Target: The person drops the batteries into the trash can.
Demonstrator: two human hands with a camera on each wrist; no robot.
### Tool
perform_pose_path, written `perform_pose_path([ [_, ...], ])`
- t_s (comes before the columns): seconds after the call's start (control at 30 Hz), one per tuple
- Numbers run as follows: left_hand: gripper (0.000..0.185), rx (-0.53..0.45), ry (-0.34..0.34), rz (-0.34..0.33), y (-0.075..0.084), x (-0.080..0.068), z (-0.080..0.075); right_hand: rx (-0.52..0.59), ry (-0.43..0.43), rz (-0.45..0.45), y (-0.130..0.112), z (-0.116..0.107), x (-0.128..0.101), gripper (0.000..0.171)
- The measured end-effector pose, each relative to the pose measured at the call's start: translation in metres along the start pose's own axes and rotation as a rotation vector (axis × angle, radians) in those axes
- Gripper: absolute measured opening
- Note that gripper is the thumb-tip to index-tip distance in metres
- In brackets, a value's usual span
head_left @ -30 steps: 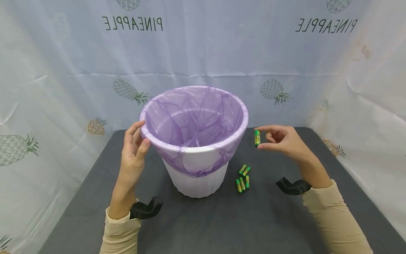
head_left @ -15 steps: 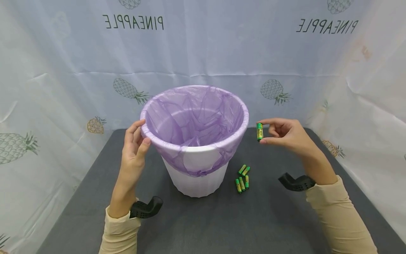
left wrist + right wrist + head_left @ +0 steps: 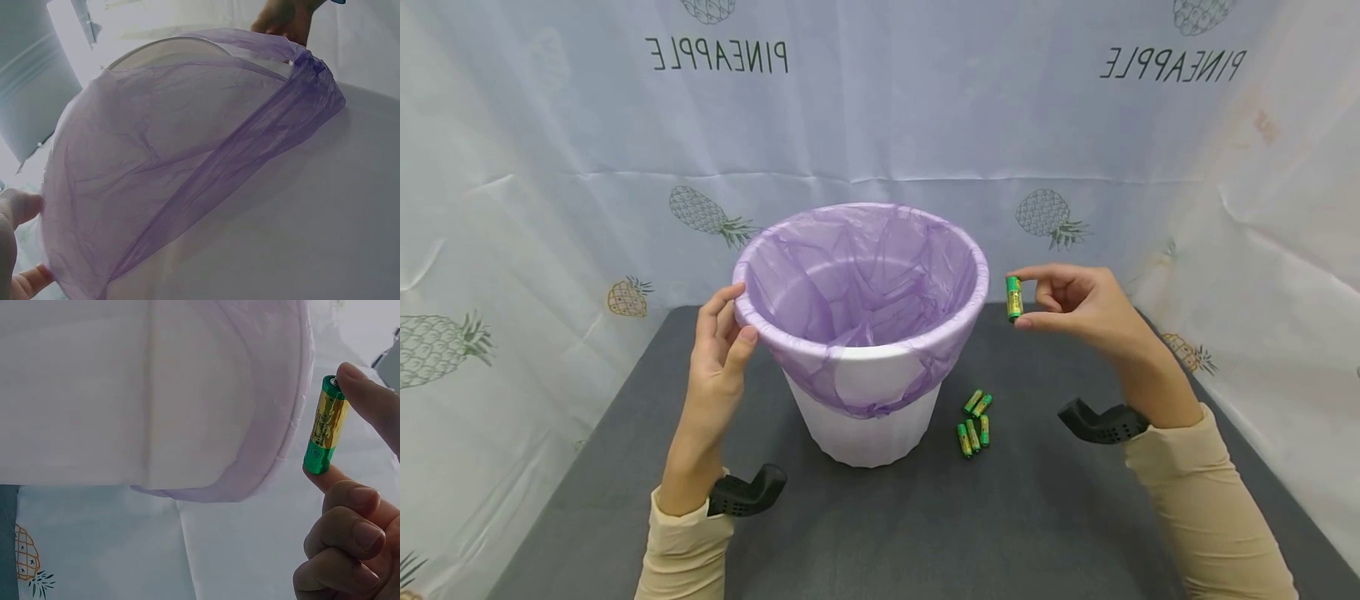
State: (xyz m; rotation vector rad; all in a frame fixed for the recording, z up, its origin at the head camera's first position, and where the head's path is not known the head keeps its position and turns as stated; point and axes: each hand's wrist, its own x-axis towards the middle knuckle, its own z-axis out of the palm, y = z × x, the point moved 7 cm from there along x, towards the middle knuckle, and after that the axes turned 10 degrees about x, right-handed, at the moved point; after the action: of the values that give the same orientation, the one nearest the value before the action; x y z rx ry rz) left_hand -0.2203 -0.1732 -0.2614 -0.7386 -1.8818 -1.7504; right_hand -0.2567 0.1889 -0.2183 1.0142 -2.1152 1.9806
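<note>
Dark table (image 3: pixel 865 533) | right fingers (image 3: pixel 1051 272) — pinching battery (image 3: pixel 1014 299) | left fingers (image 3: pixel 712 308) — parted, touching bin rim (image 3: pixel 868 353)

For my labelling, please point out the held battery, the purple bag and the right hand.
Held battery (image 3: pixel 327 424): right wrist view, gold middle band.
Purple bag (image 3: pixel 859 287): head view, inner surface.
Right hand (image 3: pixel 1088 310): head view, middle of the hand.

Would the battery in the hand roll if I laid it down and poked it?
Probably, because the battery is shaped like a little tube. It also seems stiff: the right hand pinches it by its ends and it shows no bend.
</note>
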Motion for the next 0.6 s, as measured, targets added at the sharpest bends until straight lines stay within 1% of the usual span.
perform_pose_path([
  [0.2,0.043,0.003,0.0,-0.002,0.0,-0.001,0.0,0.025,-0.015,-0.002,-0.003,0.002,0.003,0.045],
  [0.43,0.043,0.003,-0.003,0.002,-0.001,-0.001,0.0,0.014,-0.011,0.068,-0.001,0.005,0.007,0.04],
  [0.6,0.043,0.004,0.0,-0.003,0.0,0.0,0.0,0.028,0.024,0.11,-0.001,0.008,0.014,0.037],
])
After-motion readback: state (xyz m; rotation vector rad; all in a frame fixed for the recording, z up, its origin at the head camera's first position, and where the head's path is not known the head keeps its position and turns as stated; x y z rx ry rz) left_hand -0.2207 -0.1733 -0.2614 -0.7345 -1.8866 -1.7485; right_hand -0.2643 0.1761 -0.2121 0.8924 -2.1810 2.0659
